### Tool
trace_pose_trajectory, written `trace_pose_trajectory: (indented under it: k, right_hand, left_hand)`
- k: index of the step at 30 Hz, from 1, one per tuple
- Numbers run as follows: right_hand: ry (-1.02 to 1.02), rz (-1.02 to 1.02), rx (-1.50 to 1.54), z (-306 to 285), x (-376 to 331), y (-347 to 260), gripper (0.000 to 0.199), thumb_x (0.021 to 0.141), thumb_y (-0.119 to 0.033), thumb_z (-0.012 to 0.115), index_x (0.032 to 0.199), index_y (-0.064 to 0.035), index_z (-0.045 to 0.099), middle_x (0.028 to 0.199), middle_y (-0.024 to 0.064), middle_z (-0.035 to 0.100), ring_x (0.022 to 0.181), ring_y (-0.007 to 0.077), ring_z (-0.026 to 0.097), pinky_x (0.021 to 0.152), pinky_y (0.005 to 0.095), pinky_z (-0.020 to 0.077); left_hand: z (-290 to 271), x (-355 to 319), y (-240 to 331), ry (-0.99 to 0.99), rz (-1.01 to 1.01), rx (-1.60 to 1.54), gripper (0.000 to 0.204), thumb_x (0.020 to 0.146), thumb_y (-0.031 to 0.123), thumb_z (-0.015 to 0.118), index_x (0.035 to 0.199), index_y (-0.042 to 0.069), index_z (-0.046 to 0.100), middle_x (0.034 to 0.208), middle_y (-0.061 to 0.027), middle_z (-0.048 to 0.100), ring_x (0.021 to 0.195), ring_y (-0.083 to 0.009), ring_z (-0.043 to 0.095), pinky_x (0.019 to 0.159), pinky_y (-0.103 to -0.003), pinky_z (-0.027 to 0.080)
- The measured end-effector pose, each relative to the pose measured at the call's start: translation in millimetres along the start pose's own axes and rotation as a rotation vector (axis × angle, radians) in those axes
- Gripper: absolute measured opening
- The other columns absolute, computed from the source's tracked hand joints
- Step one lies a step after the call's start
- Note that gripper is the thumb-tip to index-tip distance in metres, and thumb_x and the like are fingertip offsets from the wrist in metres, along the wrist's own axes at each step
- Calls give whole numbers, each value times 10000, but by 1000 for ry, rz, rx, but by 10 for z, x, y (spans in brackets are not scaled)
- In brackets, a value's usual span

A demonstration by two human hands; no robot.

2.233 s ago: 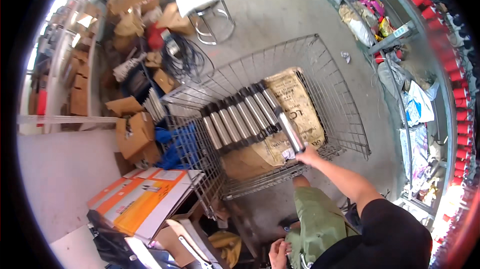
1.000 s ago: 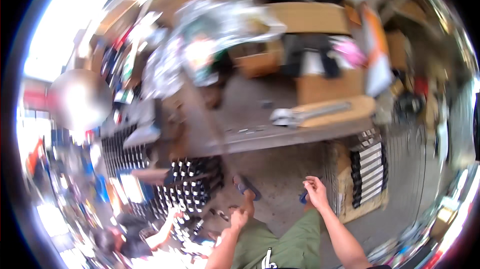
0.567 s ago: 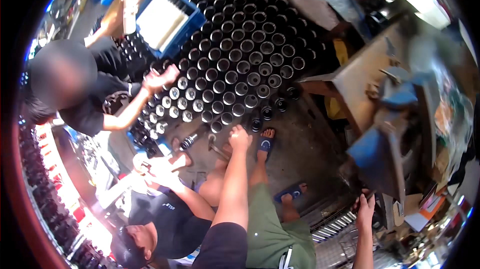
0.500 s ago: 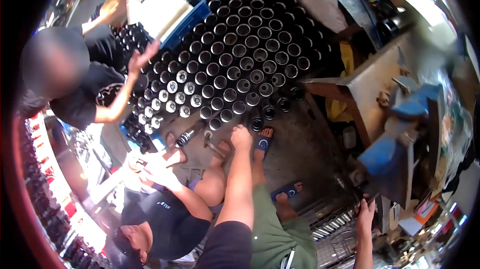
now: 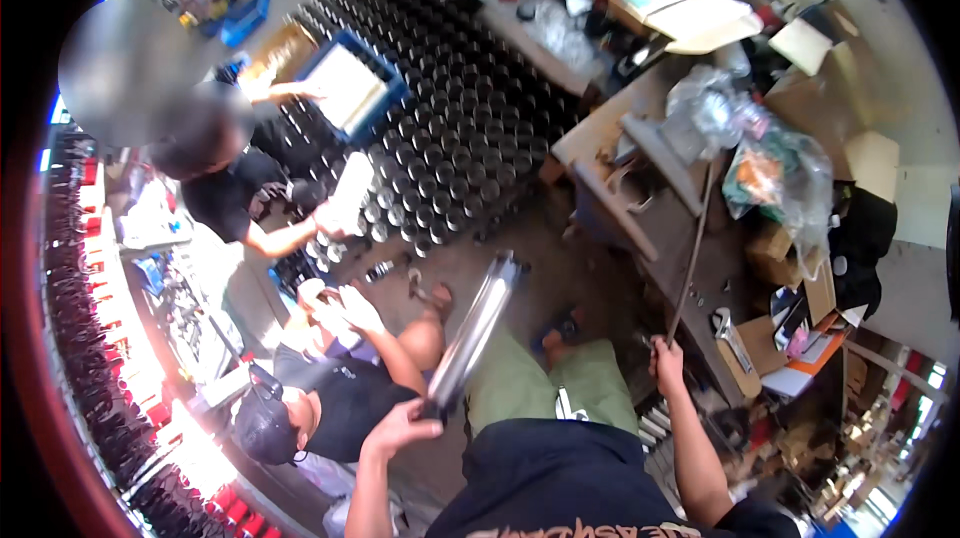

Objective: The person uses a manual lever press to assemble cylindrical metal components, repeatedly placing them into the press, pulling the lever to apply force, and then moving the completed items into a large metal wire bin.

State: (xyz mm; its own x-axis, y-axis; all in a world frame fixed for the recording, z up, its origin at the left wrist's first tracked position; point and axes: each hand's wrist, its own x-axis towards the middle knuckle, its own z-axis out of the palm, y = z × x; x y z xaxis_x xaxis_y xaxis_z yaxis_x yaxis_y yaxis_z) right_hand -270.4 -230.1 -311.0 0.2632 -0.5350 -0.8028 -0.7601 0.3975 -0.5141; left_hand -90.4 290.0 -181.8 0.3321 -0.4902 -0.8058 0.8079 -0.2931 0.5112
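Note:
In my left hand is a shiny metal cylinder with dark ends, gripped by its lower end. It slants up and away, its far end above the floor in front of my shorts. My right hand is closed round the near end of a long thin metal rod. The rod runs up to a clamp-like fixture with grey jaws on the workbench. Whether the rod is joined to the fixture I cannot tell.
Many upright black tubes cover the floor ahead. A co-worker holds a pale object beside a blue crate; another sits close at my left. Plastic bags and an adjustable wrench lie on the bench.
My left hand has drawn back from over the floor and now holds the metal cylinder. My right hand has shifted left and up in the picture. The view has turned and widened over the bench.

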Motion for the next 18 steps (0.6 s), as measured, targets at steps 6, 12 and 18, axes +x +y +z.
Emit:
trace_pose_trajectory:
  k: [6, 12, 18]
  right_hand:
    - [404, -356, -249, -343, -42, 41, 430, 914, -375, 675, 737, 13, 617, 534, 58, 505, 516, 182, 496, 522, 392, 403]
    - [420, -502, -312, -745, -413, 146, 569, 902, -473, 690, 660, 22, 548, 531, 109, 432, 530, 150, 409, 540, 397, 394]
    - [591, -600, -264, -985, -1005, 628, 540, 904, -416, 698, 632, 26, 544, 517, 150, 412, 479, 169, 384, 494, 390, 368]
  left_hand:
    - [1750, -32, 1990, 71, 744, 235, 472, 682, 64, 859, 1075, 5, 605, 964, -87, 675, 890, -156, 642, 862, -322, 512]
    - [2447, 673, 3129, 103, 1410, 101, 293, 696, 80, 782, 896, 24, 575, 1020, -104, 674, 979, -206, 625, 943, -374, 455]
    - [2913, 1640, 3948, -16, 1297, 45, 191, 784, 123, 820, 825, 52, 647, 813, 37, 618, 792, -98, 599, 745, -271, 462]
